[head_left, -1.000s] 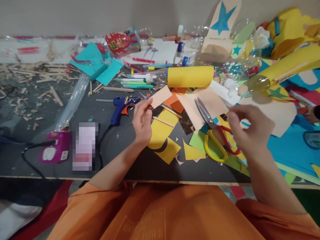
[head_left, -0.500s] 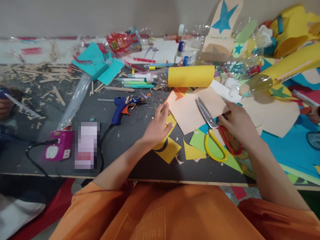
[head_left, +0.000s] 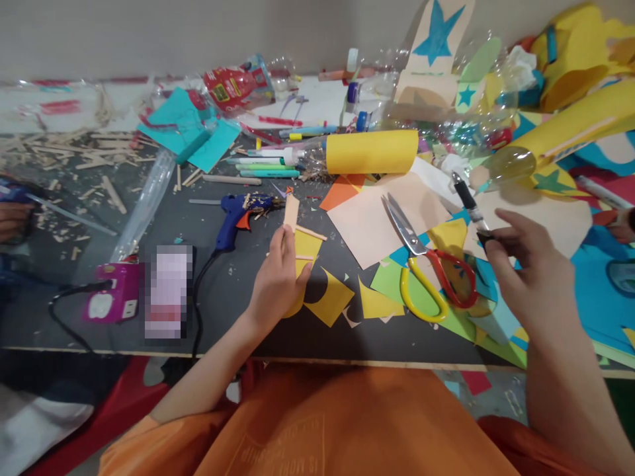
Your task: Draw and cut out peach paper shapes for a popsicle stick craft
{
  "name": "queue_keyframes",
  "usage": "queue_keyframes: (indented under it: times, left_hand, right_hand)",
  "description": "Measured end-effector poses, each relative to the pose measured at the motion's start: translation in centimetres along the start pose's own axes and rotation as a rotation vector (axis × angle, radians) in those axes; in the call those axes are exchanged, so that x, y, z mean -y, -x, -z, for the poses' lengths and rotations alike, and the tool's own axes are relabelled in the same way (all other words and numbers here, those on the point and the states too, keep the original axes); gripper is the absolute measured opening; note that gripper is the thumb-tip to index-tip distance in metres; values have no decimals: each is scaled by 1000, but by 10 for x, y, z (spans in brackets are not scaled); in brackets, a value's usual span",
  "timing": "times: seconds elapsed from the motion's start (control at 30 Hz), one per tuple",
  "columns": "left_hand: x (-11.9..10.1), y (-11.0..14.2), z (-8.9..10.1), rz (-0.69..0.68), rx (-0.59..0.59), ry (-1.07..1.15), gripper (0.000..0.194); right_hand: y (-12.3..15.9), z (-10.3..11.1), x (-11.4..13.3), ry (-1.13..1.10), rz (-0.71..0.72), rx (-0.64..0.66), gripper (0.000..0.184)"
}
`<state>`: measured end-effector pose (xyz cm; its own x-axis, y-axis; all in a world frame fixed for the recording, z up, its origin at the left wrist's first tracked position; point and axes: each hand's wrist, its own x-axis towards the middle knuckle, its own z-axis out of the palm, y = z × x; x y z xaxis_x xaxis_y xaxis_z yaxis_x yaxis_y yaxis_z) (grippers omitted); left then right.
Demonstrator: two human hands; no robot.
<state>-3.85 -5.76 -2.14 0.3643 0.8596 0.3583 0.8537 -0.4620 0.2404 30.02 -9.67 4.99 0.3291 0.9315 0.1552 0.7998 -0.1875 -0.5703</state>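
Observation:
My left hand (head_left: 278, 281) is closed on a small peach paper strip (head_left: 292, 210), which sticks up past the fingertips. Under that hand is a yellow paper piece (head_left: 306, 244) with thin wooden sticks on it; whether the fingers hold this too, I cannot tell. My right hand (head_left: 528, 264) pinches a black and clear pen (head_left: 467, 198), its tip pointing up and away from me. Between the hands, open-bladed scissors (head_left: 415, 248) with yellow and red handles rest on a larger peach sheet (head_left: 362, 221) and coloured scraps.
A blue glue gun (head_left: 233, 218) lies left of my left hand, near a phone (head_left: 167, 291) and a purple power adapter (head_left: 113, 291). Behind are markers (head_left: 270, 166) and a yellow-wrapped bottle (head_left: 372, 152). Another person's hand (head_left: 12, 221) holds a second glue gun at far left.
My right hand has picked up the pen from beside the scissors and drawn it right. My left hand has moved left with the peach strip, and the yellow piece with sticks has shifted left too.

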Motion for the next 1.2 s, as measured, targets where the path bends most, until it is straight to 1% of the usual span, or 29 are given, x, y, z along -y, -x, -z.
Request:
queue_keyframes:
  times: [0.1,0.2,0.3,0.37,0.43,0.5,0.57,0.63,0.73,0.83,0.87,0.93,1.0,1.07,1.13,1.2]
  left_hand:
    - [7,5,7,8,-1,71,71]
    - [3,1,13,17,26,217,68]
    - [-12,-8,13,23,148,373,60]
    - [-25,-12,9,21,235,414,59]
    - [-37,-14,5,-15,291,389,59]
    - [-44,-15,5,-29,321,318,55]
    - [-46,-17,9,-41,344,256,48]
    - [-45,-20,12,-81,353,224,41]
    - [-43,-26,11,-203,303,164,36]
    - [-44,-29,1,-305,223,77,35]
    - [-46,-29,-3,-321,203,52,35]
    - [-48,-29,-8,-336,173,20,36]
    - [-49,-28,-11,-339,151,8,36]
    - [-49,-28,-12,-337,134,7,37]
    - [-49,-29,-11,-333,142,3,37]
    - [-49,-29,-9,-326,171,-6,37]
  right_hand:
    - [7,3,-7,-181,-25,61,38]
    - [8,3,-11,-337,-27,137,41]
    - [7,2,-8,-418,-11,258,45]
    - [6,-1,-2,-474,0,330,42]
    - [5,-5,4,-539,27,392,38]
    - [3,-9,7,-592,48,441,35]
    - [1,-14,9,-612,45,456,33]
    - [-3,-20,11,-638,23,439,30]
    - [-9,-29,18,-774,-40,421,22]
    - [-18,-41,28,-952,-77,438,14]
    - [-21,-45,31,-990,-56,436,18]
    - [-27,-55,37,-1027,44,394,28]
    - [-33,-65,42,-985,172,316,29]
    - [-38,-75,48,-869,291,284,22]
    - [-41,-86,53,-716,436,307,15]
    - [-42,-97,57,-549,583,339,15]
